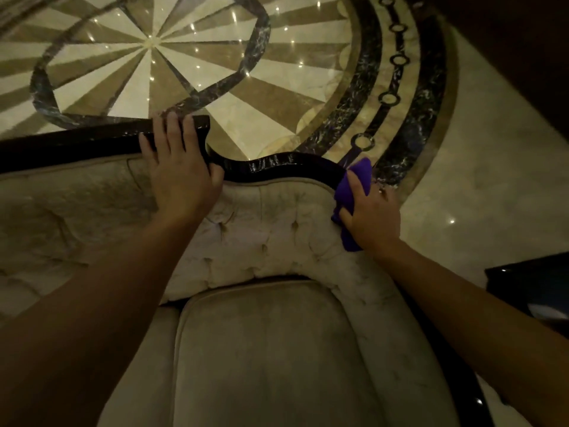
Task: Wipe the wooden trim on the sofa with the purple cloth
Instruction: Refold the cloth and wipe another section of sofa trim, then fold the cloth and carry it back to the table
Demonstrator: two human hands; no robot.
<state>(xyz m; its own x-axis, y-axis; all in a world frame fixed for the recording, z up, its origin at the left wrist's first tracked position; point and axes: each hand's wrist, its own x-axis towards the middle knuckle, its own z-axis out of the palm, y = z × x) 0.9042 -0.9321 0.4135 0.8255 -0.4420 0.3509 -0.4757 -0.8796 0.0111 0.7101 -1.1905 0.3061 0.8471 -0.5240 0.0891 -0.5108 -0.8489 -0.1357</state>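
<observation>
A cream tufted sofa (271,229) fills the lower half of the view, and dark glossy wooden trim (277,167) runs along the top of its backrest. My left hand (178,167) lies flat over the raised middle part of the trim, fingers draped across its top edge. My right hand (369,214) grips the purple cloth (354,186), bunched and pressed against the trim where it curves down at the right end. Part of the cloth hangs below my palm.
Beyond the backrest lies a polished marble floor (184,57) with a radial star inlay and dark ringed borders. A seat cushion (271,349) lies beneath my arms. A dark piece of furniture (535,288) stands at the right edge.
</observation>
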